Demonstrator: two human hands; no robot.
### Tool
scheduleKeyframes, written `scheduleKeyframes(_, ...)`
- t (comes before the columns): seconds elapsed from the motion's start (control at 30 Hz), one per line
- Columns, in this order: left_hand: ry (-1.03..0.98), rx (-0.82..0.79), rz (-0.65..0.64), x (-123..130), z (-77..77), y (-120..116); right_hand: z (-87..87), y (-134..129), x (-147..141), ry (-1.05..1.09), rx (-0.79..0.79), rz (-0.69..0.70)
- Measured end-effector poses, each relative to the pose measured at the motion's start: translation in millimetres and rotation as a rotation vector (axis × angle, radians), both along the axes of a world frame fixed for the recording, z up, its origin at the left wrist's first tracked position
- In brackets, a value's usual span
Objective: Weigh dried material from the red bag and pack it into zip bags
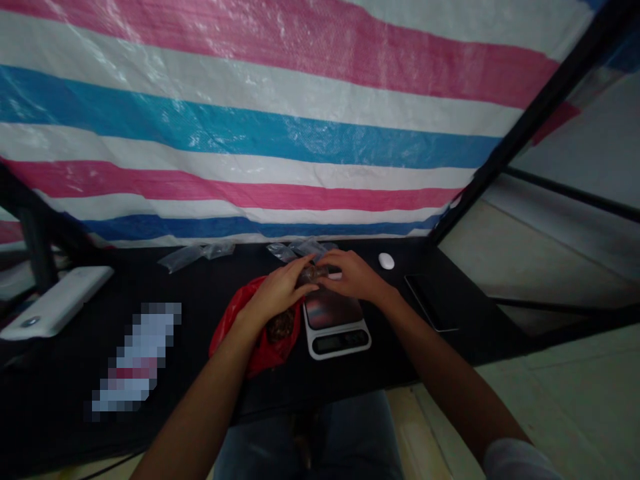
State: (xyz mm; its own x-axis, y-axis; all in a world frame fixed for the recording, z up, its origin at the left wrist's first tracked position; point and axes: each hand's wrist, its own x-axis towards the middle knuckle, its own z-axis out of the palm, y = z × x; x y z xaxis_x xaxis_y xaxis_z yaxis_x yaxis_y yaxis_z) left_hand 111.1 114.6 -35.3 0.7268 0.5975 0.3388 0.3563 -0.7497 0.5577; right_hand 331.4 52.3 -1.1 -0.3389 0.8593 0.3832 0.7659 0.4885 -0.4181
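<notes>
1. Here we are over the kitchen-type scale [340, 341], and both hands meet above its far edge!
2. Left hand [280, 288]: fingers and thumb partly closed on one side of a small clear bag [314, 272]. Right hand [354, 273]: a similar curled pinch opposite. The light's dim, so the brownish stuff inside is my best reading.
3. Good technique, I'd say, means pinching only the bag's edges, keeping it upright and letting nothing spill onto the plate [333, 310].
4. Wrists clear of that plate, too; a resting finger would spoil any reading.
5. Now the count! One scale, one red bag [225, 330] under the left forearm, one heap of brown bits [281, 327] inside it.
6. Along the back of the black table [195, 297], two groups of clear plastic [181, 258].
7. Rightward, one white oval [386, 261], one dark slab [429, 303]; leftward, one white device [60, 303], one blurred packet [137, 357].
</notes>
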Motion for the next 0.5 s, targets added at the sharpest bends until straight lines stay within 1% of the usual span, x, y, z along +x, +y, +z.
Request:
scheduleKeyframes(0.17,-0.022,-0.010,0.004,-2,-9.7,6,3.8,12,-9,0.049,-0.028,0.073)
scheduleKeyframes(0.27,-0.044,-0.049,0.056,-3,-13.6,10,8.8,19,-13,0.065,-0.038,0.118)
scheduleKeyframes(0.33,-0.050,-0.082,0.084,-3,-14.0,11,14.1,23,-15,0.072,-0.044,0.138)
scheduleKeyframes(0.5,-0.119,-0.138,0.091,-4,-8.5,9,28.1,32,-20,0.030,-0.053,0.157)
